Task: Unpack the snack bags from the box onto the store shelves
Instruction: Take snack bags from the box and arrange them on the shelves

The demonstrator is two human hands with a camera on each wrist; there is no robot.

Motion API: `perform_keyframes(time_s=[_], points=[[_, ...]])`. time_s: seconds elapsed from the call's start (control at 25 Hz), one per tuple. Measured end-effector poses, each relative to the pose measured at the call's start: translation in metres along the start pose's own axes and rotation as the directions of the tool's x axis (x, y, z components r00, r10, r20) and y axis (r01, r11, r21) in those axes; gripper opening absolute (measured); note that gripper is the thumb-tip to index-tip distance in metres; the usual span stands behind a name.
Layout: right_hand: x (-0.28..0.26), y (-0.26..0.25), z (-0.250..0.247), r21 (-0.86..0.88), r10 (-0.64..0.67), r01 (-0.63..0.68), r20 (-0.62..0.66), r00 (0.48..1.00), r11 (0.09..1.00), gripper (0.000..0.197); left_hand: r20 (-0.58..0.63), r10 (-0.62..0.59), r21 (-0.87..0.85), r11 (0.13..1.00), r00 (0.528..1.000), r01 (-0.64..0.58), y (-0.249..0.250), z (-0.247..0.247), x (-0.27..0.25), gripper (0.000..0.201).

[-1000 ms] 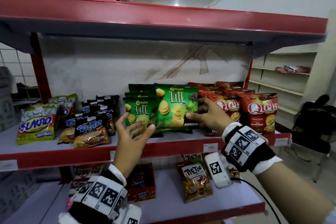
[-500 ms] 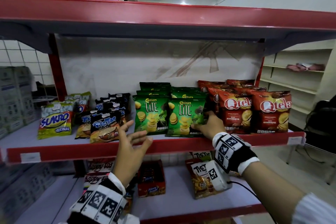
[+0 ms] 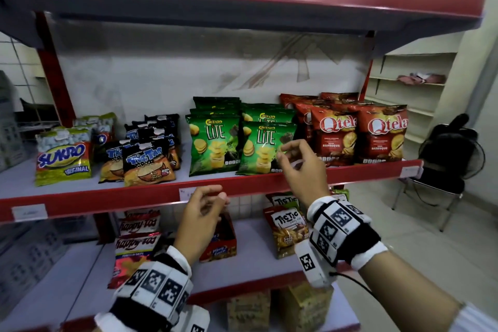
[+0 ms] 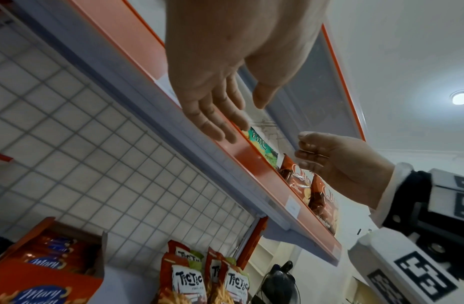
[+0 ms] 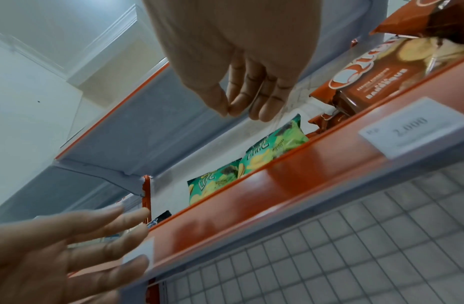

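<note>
The right hand (image 3: 301,170) is raised in front of the middle shelf (image 3: 107,197), its fingers (image 5: 251,98) loosely curled with thumb and forefinger tips nearly meeting, holding nothing. It hovers just before the right-hand green Chitato Lite bag (image 3: 265,147), not touching it as far as the wrist view shows. The left hand (image 3: 200,213) is lower, in front of the shelf's red front lip, fingers (image 4: 215,115) relaxed and slightly spread, also empty, close to a white price label (image 3: 186,194) on that lip.

The snack bags stand upright on the middle shelf. Two rows of green Chitato Lite bags run front to back, the left front one (image 3: 214,144) just beside the right. To their right stand red Qtela bags (image 3: 358,135) in two rows, touching the green ones. To the left sit dark Tic Tac bags (image 3: 147,162), leaning, and further left a Sukro bag (image 3: 63,159).

On the lower shelf (image 3: 256,264), behind the wrists, are Happy Tos bags (image 3: 134,245) at left, an open red carton (image 3: 221,248) in the middle and brown Tic Tac bags (image 3: 288,226) at right. Far right on the floor stand a black fan (image 3: 450,151) and pale wall shelving (image 3: 409,81).
</note>
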State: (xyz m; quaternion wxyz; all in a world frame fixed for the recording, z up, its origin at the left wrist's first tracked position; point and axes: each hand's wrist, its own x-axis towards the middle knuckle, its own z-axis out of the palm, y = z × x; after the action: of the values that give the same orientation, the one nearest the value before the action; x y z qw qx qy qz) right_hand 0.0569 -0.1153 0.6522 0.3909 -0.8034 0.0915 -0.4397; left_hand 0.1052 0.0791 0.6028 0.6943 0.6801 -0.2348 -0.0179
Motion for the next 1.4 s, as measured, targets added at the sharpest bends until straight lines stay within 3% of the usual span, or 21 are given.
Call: perform_keyframes(time_s=[0.16,0.4,0.64,0.84,1.04,1.24,1.4], points=[[-0.043,0.015,0.006,0.009,0.01,-0.01,0.039,0.999,1.0,0.003,0.064,0.003,0.03,1.0,0.998,-0.005,-0.023,0.001,-0.01,0.007],[-0.095,0.068,0.012,-0.062,0.12,-0.113,0.125,0.985,0.992,0.004,0.091,-0.109,0.07,0.992,0.99,0.103,-0.08,0.023,-0.026,0.008],[-0.148,0.152,0.025,-0.071,0.245,-0.235,0.366,0.898,0.969,0.014,0.046,-0.29,0.112,0.952,0.956,0.284,-0.162,0.058,-0.043,0.007],[-0.205,0.235,0.035,-0.158,0.398,-0.372,0.503,0.767,0.915,0.02,0.058,-0.46,0.159,0.881,0.886,0.446,-0.243,0.086,-0.073,0.011],[-0.286,0.334,0.055,-0.286,0.498,-0.419,0.637,0.588,0.862,0.02,0.029,-0.588,0.191,0.797,0.809,0.573,-0.347,0.106,-0.116,0.013],[-0.381,0.441,0.09,-0.383,0.508,-0.347,0.745,0.432,0.856,0.022,-0.004,-0.636,0.21,0.754,0.772,0.622,-0.481,0.109,-0.171,0.01],[-0.452,0.529,0.122,-0.488,0.515,-0.168,0.827,0.224,0.856,0.024,0.02,-0.694,0.235,0.703,0.72,0.671,-0.585,0.103,-0.211,0.017]])
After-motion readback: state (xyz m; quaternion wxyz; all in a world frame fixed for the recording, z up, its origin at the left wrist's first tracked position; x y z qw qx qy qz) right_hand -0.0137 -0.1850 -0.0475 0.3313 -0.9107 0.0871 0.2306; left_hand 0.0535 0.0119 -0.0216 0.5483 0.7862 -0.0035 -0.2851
